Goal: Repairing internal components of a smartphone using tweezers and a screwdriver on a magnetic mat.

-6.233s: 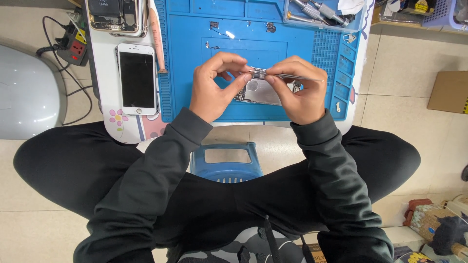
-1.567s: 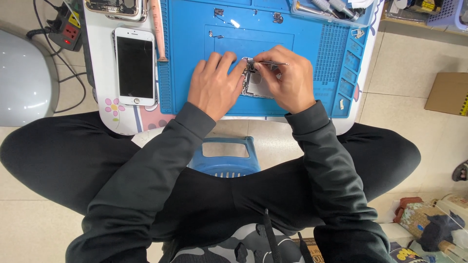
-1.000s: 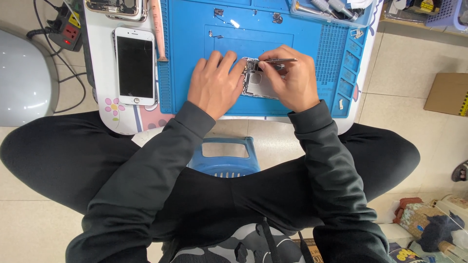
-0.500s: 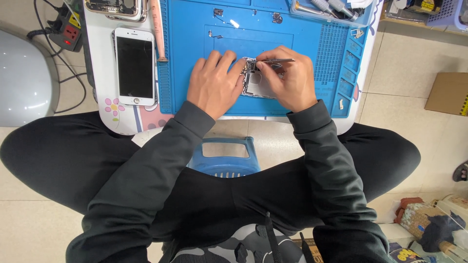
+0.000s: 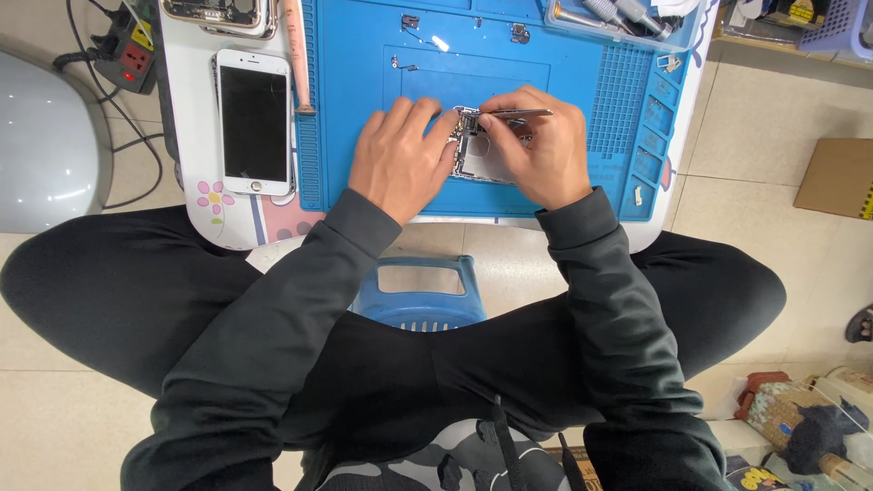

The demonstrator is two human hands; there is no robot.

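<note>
Your right hand (image 5: 536, 150) pinches a pair of slim metal tweezers (image 5: 514, 114), tips pointing left into the opened phone body (image 5: 477, 155). Your left hand (image 5: 400, 159) is not clenched — its fingers (image 5: 443, 136) press flat on the phone body's left edge to pin it. The phone body lies on the blue repair mat (image 5: 364, 82), near the middle, mostly hidden under both hands. To do this well, keep the left fingers firm so the body cannot slide, and move the tweezers in small, light strokes; the parts look tiny and easy to flick away. Loose small parts (image 5: 414, 23) lie on the far side of the mat — mind your knuckles there. A white smartphone (image 5: 255, 123) rests face-up on the worktop (image 5: 195, 109) to the left, well apart, and a tool tray (image 5: 618, 18) sits at far right.
</note>
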